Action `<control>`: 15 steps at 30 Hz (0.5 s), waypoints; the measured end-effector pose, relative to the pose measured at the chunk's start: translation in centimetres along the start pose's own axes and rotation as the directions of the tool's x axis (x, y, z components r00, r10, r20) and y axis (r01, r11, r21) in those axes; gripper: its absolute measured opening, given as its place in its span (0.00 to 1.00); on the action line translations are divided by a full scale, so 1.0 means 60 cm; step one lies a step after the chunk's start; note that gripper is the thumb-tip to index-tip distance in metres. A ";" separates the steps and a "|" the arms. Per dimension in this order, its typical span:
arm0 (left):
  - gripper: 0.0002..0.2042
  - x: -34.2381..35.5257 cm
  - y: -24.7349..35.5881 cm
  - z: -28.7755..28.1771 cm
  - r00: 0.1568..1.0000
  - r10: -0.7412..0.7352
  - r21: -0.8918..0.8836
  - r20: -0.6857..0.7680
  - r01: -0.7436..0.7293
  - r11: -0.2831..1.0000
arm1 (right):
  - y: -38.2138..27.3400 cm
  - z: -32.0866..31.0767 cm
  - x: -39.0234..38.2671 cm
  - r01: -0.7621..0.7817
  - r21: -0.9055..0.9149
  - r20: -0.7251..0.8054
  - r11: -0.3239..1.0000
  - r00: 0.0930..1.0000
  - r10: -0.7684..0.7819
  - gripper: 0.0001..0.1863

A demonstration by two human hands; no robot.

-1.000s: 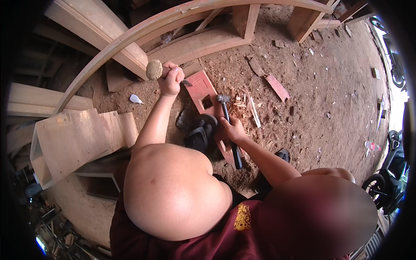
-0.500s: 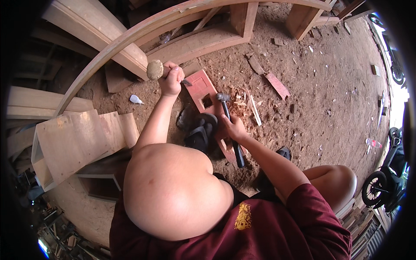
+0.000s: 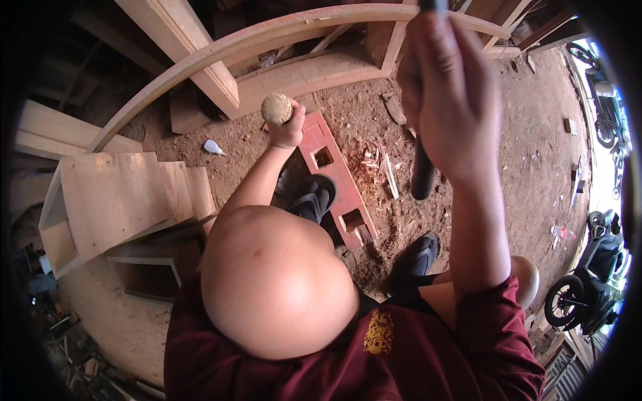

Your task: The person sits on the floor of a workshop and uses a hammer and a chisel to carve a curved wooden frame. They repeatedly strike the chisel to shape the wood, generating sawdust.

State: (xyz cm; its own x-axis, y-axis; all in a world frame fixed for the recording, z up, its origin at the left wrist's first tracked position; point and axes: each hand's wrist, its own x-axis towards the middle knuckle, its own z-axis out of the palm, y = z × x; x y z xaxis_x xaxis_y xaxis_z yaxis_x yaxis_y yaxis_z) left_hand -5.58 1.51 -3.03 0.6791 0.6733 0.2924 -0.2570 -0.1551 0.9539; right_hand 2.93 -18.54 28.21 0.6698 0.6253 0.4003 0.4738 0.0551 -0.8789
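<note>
Closest to me, high in the upper right of the frame, the right hand (image 3: 451,100) is up with its fingers curled tight round the dark handle of a hammer (image 3: 422,170), whose head is out of sight past the top edge. Lower, near the upper middle, the left hand (image 3: 289,127) is wrapped round a round-ended chisel (image 3: 276,108), its blade hidden, by the top end of a red board (image 3: 346,194) with two square holes, lying aslant on the dirt floor (image 3: 495,194) mid-frame. Wood chips (image 3: 384,167) lie just right of it, and a motorbike (image 3: 588,274) stands far off at the right edge.
</note>
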 end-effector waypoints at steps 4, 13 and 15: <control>0.05 0.006 0.005 0.010 0.999 0.031 0.042 0.031 -0.032 0.999 | 0.038 0.057 -0.029 0.181 -0.261 -0.116 0.948 0.969 -0.217 0.18; 0.04 0.014 0.021 0.001 0.999 0.012 -0.380 0.046 0.007 0.925 | 0.121 0.058 -0.090 -0.389 -0.486 0.303 0.782 0.764 0.569 0.23; 0.10 0.024 0.045 0.001 0.996 -0.024 -0.382 0.083 0.054 0.922 | 0.128 0.029 -0.109 -0.499 -0.300 0.230 0.813 0.789 0.570 0.21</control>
State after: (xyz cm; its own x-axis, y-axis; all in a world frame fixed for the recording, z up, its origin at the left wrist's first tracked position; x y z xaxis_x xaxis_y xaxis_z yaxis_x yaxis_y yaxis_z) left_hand -5.26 2.04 -0.05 0.7401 0.6143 0.2738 -0.4629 0.1698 0.8700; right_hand 1.20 -20.83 18.40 0.6672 0.7036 -0.2446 0.2223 -0.5014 -0.8362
